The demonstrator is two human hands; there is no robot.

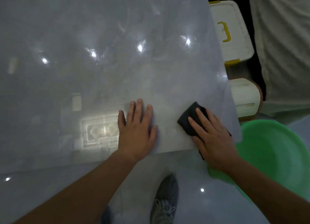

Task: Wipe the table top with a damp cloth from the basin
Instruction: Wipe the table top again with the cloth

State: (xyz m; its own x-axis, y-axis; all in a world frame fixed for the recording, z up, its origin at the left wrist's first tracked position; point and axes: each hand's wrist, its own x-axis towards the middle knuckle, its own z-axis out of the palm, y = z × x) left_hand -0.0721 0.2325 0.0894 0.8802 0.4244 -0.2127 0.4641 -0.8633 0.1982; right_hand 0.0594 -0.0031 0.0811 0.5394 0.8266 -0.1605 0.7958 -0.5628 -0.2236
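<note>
Grey laced shoe (165,200) stands on the floor at the near edge. Left hand (136,128) lies flat on the glossy table top (100,39), fingers straight, holding nothing. Right hand (213,140) presses a dark folded cloth (188,118) at the near right corner (fingers spread, not curled). Green basin (276,153) sits just right; white lidded box (233,31) with yellow handle lies farther.
</note>
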